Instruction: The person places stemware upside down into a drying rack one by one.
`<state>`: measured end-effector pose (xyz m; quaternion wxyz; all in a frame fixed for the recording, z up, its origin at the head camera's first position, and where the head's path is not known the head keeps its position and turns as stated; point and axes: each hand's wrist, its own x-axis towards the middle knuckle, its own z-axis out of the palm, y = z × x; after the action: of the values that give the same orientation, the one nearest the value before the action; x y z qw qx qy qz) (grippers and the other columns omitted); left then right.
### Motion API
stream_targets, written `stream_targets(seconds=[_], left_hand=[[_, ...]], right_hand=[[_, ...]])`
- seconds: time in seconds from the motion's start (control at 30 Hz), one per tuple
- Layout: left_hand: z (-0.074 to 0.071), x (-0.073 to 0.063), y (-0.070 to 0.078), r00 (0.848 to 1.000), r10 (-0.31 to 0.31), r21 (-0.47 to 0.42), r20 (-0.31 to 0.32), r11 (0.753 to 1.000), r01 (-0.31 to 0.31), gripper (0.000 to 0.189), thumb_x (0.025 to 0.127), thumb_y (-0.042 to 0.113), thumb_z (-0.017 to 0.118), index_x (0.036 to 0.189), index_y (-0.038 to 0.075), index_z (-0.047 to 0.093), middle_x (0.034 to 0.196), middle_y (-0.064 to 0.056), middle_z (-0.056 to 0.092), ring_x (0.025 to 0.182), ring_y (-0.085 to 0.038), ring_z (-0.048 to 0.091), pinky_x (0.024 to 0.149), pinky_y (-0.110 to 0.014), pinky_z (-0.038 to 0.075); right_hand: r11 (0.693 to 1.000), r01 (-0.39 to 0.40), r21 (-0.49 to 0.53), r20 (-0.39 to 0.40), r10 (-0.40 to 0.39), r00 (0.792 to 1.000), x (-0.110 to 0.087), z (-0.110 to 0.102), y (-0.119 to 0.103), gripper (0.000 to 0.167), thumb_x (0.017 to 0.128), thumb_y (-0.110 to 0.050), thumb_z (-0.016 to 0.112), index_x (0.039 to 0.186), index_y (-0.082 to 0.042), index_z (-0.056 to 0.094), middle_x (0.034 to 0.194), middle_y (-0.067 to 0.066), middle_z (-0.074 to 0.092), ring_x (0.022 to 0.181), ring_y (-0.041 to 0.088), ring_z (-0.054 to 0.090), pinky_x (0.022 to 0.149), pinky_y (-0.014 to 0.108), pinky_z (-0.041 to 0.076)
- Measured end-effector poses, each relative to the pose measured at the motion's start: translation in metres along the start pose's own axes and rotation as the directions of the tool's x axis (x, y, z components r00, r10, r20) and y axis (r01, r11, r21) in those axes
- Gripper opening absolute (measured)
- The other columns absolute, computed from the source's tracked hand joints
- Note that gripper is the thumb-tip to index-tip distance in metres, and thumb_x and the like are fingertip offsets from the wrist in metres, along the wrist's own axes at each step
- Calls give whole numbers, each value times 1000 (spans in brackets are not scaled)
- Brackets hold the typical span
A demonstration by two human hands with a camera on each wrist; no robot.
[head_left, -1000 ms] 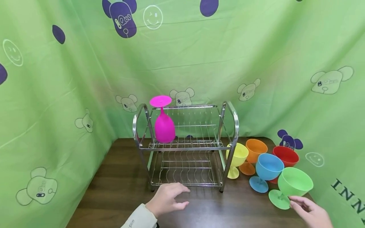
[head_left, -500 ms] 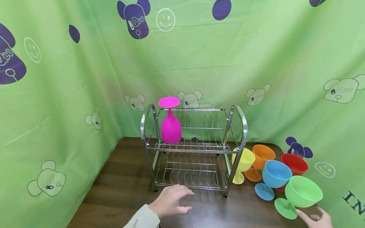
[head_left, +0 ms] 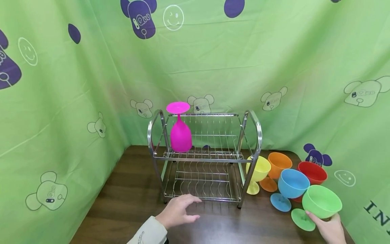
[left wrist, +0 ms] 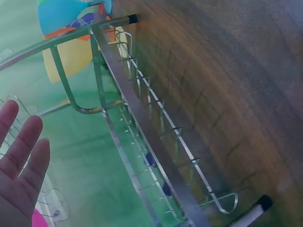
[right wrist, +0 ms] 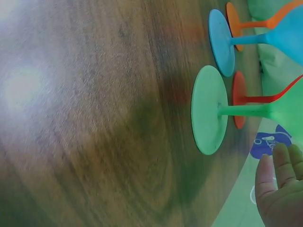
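My right hand (head_left: 330,227) is at the light green goblet (head_left: 322,200), its thumb over the stem below the bowl. In the right wrist view its fingers (right wrist: 282,165) are straight beside the bowl, and the goblet's round foot (right wrist: 209,109) stands on the table. My left hand (head_left: 178,210) hovers empty before the metal dish rack (head_left: 201,160), thumb and fingers apart. The left wrist view shows its straight fingers (left wrist: 31,142) beside the rack's frame. An upside-down magenta goblet (head_left: 181,137) is on the rack's upper tier, at the left.
Close to the green goblet, right of the rack, stand upright goblets: blue (head_left: 293,184), red (head_left: 312,172), orange (head_left: 279,164) and yellow (head_left: 259,169). A printed green curtain (head_left: 231,67) surrounds the dark wooden table (head_left: 122,203).
My right hand has moved from beside the green goblet's foot up to its stem and the underside of the bowl. My left hand keeps its place before the rack. The head view has shifted slightly.
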<state>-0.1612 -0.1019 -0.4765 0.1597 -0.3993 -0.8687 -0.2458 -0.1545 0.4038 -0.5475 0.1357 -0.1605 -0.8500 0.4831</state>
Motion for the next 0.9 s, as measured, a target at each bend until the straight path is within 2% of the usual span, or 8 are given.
stream_targets(seconds=[0.1,0.23,0.33,0.43,0.57,0.73,0.8,0.9], left_hand=[[4,3,-2,997,-71,-93,15,993,72,44,74,21,79,114,9,65,103,0,68,96,-13,64,83,-22,49],[11,17,1,992,-119,-184,42,975,125,50,77,20,79,123,9,63,108,-2,69,98,-12,63,87,-23,48],[16,28,7,991,-112,-209,66,970,124,53,78,20,78,127,10,61,111,-2,68,98,-10,63,87,-21,47],[20,37,13,991,-98,-229,91,966,116,53,79,20,77,128,10,60,111,-3,68,98,-10,62,88,-20,46],[21,46,20,988,-98,-287,116,949,127,54,80,18,76,130,8,58,114,-4,67,100,-12,62,89,-20,45],[22,57,27,987,-82,-328,136,937,123,56,81,17,76,132,8,57,117,-5,67,97,-9,62,92,-19,44],[22,61,31,987,-69,-328,144,938,114,57,81,18,76,134,9,56,118,-3,66,93,-6,61,94,-20,43],[21,68,36,988,-33,-342,150,936,84,59,82,19,75,135,8,54,120,-4,66,98,-8,62,95,-20,42]], right_hand=[[998,-46,40,-16,46,999,1,2,-1,58,83,-25,75,113,-49,32,90,-38,36,85,-15,33,87,33,29],[993,-72,89,-51,77,996,1,3,-2,57,82,-21,76,113,-46,36,90,-36,39,85,-14,36,85,23,29],[990,-98,97,-79,105,991,-1,3,-4,53,80,-21,78,111,-43,40,88,-35,41,84,-13,38,82,20,29],[991,-109,81,-98,116,988,-5,3,-5,51,80,-23,78,110,-40,41,87,-34,41,84,-13,37,85,24,29],[992,-99,84,-160,112,981,-16,3,-10,53,78,-21,79,108,-42,39,89,-32,40,85,-13,35,89,23,28],[984,-38,172,-245,80,966,-32,14,-29,67,74,-6,78,121,-36,42,97,-27,41,93,-9,37,94,19,26],[984,-12,179,-252,58,966,-38,20,-37,74,73,-1,76,133,-26,40,102,-26,40,98,-7,37,96,19,26],[992,12,129,-206,15,978,-50,25,-46,81,74,-1,77,138,-21,33,106,-25,36,99,-8,33,92,17,27]])
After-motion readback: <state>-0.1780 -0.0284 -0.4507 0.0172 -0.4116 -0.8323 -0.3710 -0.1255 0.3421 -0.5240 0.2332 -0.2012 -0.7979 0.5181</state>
